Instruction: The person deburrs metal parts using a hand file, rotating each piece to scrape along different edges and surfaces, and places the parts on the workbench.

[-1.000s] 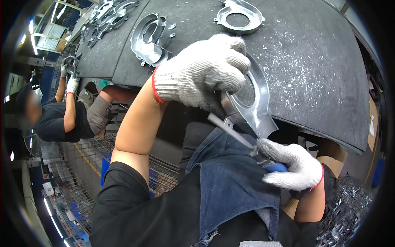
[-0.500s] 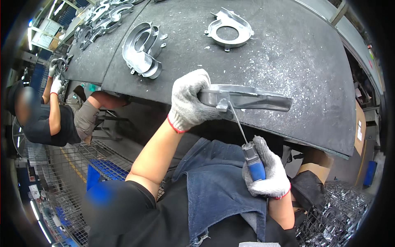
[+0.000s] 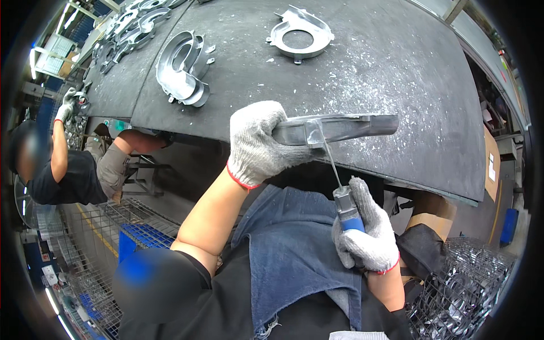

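My left hand (image 3: 255, 143), in a grey knit glove with a red cuff edge, is closed around one end of a grey cast-metal housing (image 3: 354, 128). The housing is held edge-on above the near side of the bench. Gloved the same way, my right hand (image 3: 371, 238) grips a blue-and-grey hand tool (image 3: 344, 205) low in front of my apron. A long thin metal rod rises from the tool, and its tip meets the underside of the housing near a small square boss. The fingers behind the housing are partly hidden.
Two similar housings, one scroll-shaped (image 3: 182, 71) and one ring-shaped (image 3: 300, 38), lie on the dark bench (image 3: 243, 62) among pale shavings. More parts (image 3: 133, 28) are heaped at far left. A co-worker (image 3: 68, 164) sits left. A wire basket of metal pieces (image 3: 459, 289) stands right.
The housing has tilted slightly in my left hand. My right hand and the tool have risen a little. The benchtop things have shifted left and upward in view.
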Motion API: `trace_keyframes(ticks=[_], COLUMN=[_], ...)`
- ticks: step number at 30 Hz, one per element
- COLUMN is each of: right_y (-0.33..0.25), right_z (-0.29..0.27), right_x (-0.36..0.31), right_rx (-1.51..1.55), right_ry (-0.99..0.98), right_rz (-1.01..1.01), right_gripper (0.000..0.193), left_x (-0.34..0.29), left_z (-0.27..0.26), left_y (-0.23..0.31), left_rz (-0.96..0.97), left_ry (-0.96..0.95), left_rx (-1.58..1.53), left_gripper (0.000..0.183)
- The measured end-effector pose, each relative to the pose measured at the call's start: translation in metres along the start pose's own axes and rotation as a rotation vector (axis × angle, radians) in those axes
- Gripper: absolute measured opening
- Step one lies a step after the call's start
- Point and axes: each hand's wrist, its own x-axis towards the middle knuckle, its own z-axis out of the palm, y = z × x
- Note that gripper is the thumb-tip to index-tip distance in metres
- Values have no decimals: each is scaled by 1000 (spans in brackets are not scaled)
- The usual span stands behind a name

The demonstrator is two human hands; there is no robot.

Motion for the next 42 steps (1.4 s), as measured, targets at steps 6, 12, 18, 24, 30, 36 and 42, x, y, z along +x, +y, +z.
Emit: trace_keyframes(ticks=[6,12,18,24,30,36,42], right_y=[-1,-9,-8,-17,-23,-12,-10], right_z=[-7,5,-1,8,3,-2,4], right_x=[-5,-9,-9,-11,-17,-11,-13], right_rx=[-46,-201,-473,-705,-695,-917,-1337], right_ry=[-25,50,75,122,149,287,499], right_rz=[-7,-126,-283,-454,-429,-545,-567], right_gripper=[106,91,81,72,71,65,65], left_x=[3,5,10,18,32,41,47], left_z=[3,0,1,-8,-11,-5,3], left_y=[8,13,19,34,54,68,74], left_rz=[-33,-66,-25,-1,0,26,23], left_ry=[-23,-58,-51,-113,-218,-274,-345], left_rx=[10,70,96,204,329,403,423], left_gripper=[64,64,64,60,52,46,45])
